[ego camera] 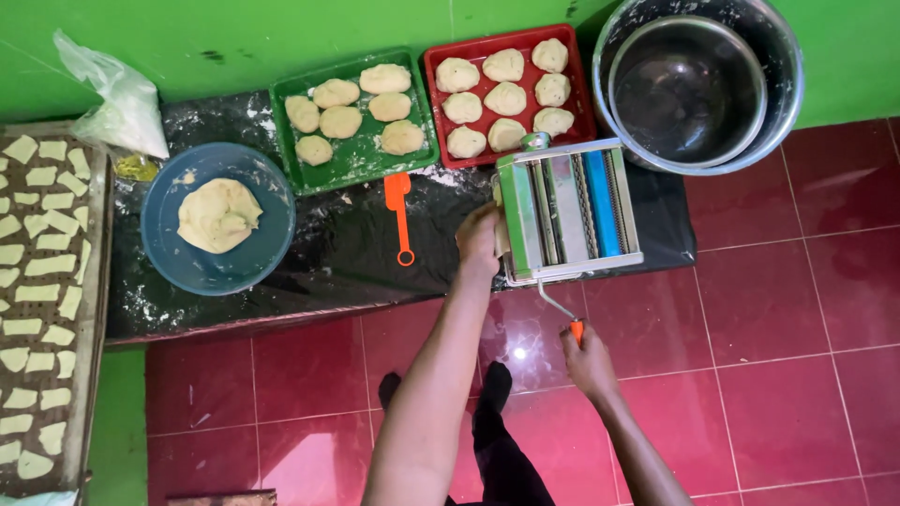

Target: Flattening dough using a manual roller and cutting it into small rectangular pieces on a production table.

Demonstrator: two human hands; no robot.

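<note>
A metal pasta roller [568, 213] stands on a black-covered board [347, 253] on the floor. My left hand [480, 240] presses against the roller's left side, touching a pale piece of dough there. My right hand [587, 362] grips the orange handle of the crank [562, 311] that sticks out of the machine's near side. Behind the roller, a red tray [439, 60] and a green tray [360, 155] each hold several flattened dough balls.
A blue bowl [184, 258] holds a dough lump. An orange scraper [399, 214] lies on the board. Nested metal bowls [696, 84] stand at back right. A tray [101, 281] of cut dough pieces sits left, a plastic bag [111, 98] behind it. Red floor tiles [778, 375] surround.
</note>
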